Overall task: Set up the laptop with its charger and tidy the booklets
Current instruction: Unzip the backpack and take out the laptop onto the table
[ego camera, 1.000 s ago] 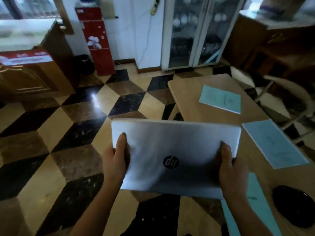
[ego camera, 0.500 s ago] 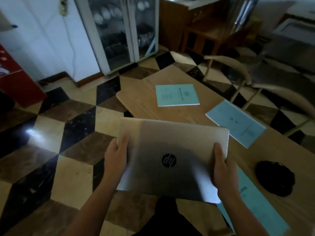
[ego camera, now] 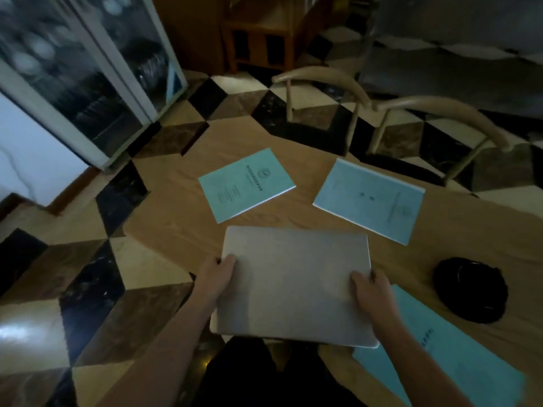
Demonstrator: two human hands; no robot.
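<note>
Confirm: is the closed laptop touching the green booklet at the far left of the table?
Apart. The head view shows a strip of bare wooden table between the laptop and the green booklet.

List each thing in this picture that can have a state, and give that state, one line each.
laptop: lid closed, gripped at both sides.
left hand: grips laptop's left edge.
right hand: grips laptop's right edge.
booklets: closed, scattered flat on the table.
charger: coiled, unconnected.
</note>
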